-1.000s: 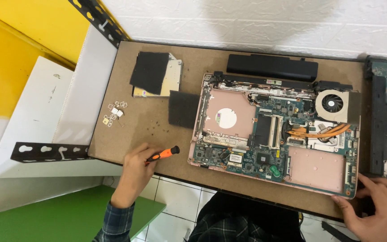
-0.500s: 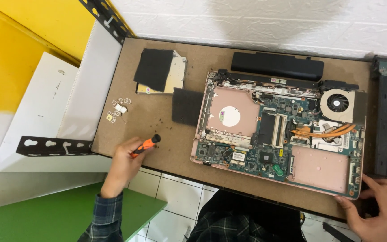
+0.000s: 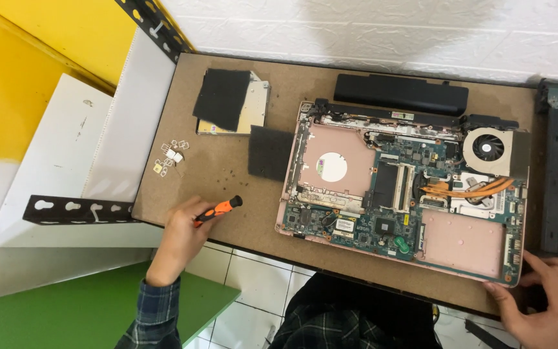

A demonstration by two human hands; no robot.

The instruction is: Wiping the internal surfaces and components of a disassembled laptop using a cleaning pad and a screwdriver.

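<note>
A: What is nearest the wearer?

B: Two hands at the near edge of a brown desk (image 3: 227,168). The left hand (image 3: 182,239) has its fingers (image 3: 192,213) wrapped round an orange-and-black screwdriver (image 3: 219,209), whose black end points toward an opened laptop (image 3: 402,194). The right hand (image 3: 553,300) rests at the laptop's near right corner, fingers (image 3: 508,298) spread and touching its edge, holding nothing.

A: Where does the screwdriver sit relative to the laptop?

B: Left of it and apart, over bare desk near the front edge. It lies inside the closed left fingers, the black end sticking out past them.

A: What could go wrong?

B: In my judgement, the laptop's near right corner overhangs the desk edge, so a push from the right hand could tip it. The screwdriver could also scrape the exposed green circuit board if it slips. Small screws (image 3: 230,174) scattered left of the laptop could be swept off by the left sleeve.

A: And farther away?

B: Left of the laptop, small metal brackets (image 3: 169,158), a black foam pad (image 3: 269,152) and a drive (image 3: 256,106). Behind the laptop, a long black battery (image 3: 400,94).
</note>
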